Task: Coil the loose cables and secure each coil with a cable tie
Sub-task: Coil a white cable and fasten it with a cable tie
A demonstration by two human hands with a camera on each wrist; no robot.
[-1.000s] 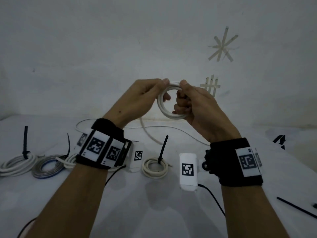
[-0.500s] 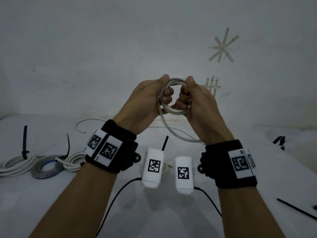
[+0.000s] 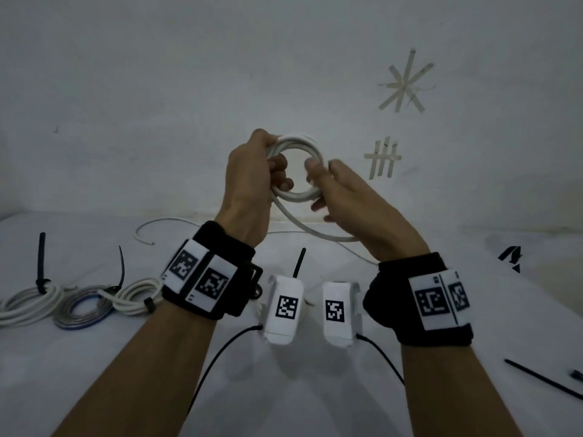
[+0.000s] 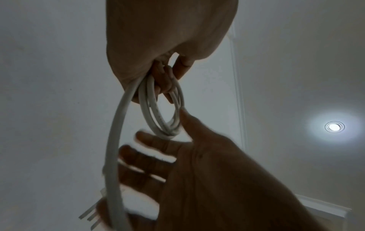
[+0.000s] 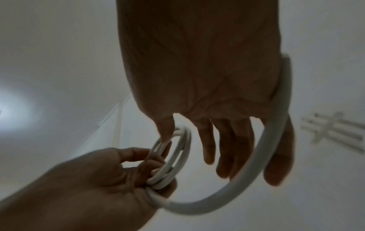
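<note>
White cable coil [image 3: 296,167] gripped by left hand [image 3: 252,184], right hand [image 3: 350,200] fingers spread, above white table [image 3: 94,357].

Dim, grainy frames; blurred wrist views

Head view looks forward-down; wrist views look up, close; all share coil [image 3: 296,167].

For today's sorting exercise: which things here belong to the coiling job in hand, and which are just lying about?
In use:
left hand, gripping the white coil
right hand, fingers spread, touching it
loose cable tail
spare black cable tie

Lying about:
tied coils
tape marks on the wall
</note>
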